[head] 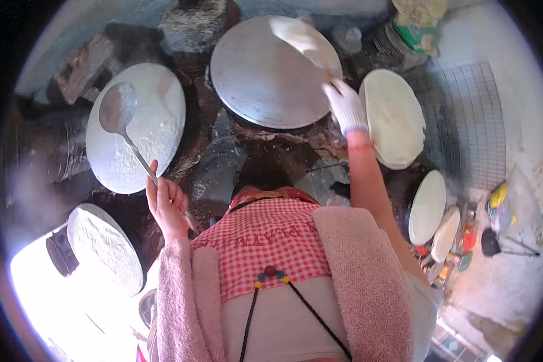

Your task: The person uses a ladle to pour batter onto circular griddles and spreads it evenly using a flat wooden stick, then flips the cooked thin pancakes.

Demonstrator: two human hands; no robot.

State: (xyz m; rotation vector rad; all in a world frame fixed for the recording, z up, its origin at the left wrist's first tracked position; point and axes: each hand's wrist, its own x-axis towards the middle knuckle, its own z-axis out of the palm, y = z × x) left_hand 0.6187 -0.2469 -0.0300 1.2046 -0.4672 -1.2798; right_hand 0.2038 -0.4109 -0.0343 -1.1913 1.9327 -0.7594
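My bare left hand (166, 203) grips the long handle of a metal ladle (118, 106). The ladle's round bowl hangs over the left round griddle (163, 149), whose surface is whitish. On my right hand (345, 104) is a white knit glove. Its fingers hold a pale, flat tool (294, 36) with a brownish grip, angled across the right side of the middle griddle (258, 77). That griddle's grey surface shows no food. Close to the right wrist lies a griddle covered by a pale, thin flatbread (393, 117). Blur hides the tool's exact kind.
Another white-topped griddle (104, 249) stands at lower left. Two more pale rounds, one on a griddle (427, 208) and one behind it (445, 234), sit at right. A wire rack (466, 122) leans near the wall. Bricks (83, 68) and a bag (418, 27) lie behind.
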